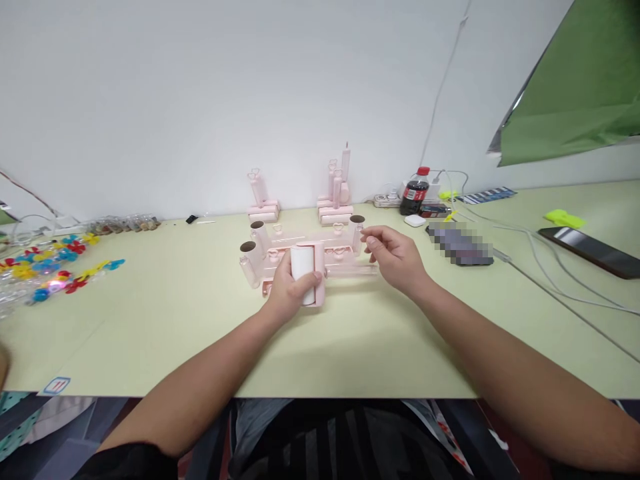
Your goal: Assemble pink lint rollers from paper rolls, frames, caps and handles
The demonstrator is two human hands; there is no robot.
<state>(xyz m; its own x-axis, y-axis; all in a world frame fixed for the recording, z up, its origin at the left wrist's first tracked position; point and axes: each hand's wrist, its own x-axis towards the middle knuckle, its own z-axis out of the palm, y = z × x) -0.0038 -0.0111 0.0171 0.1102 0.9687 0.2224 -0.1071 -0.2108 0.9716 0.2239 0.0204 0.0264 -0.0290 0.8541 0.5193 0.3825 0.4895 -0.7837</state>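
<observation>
My left hand (286, 288) is closed around a lint roller (303, 267), above the table. Its white roll faces me, with a pink cover along the right side. A pale see-through handle (353, 270) reaches right from it, somewhat blurred. My right hand (397, 257) is beside the handle's far end, fingers loosely bent and apart, with nothing visible in them. Behind the hands lie pale pink parts, several with heart-shaped loops. Pink rolls with brown cardboard cores stand nearby: a left roll (250, 263), one behind it (259, 237), and a right roll (356, 233) by my right fingertips.
Against the wall stand pink lint rollers on the left (263, 210) and right (336, 212). To the right are a cola bottle (415, 192), a white case (415, 221), a phone (590, 252) and loose cables. Colourful plastic pieces (55, 267) lie far left.
</observation>
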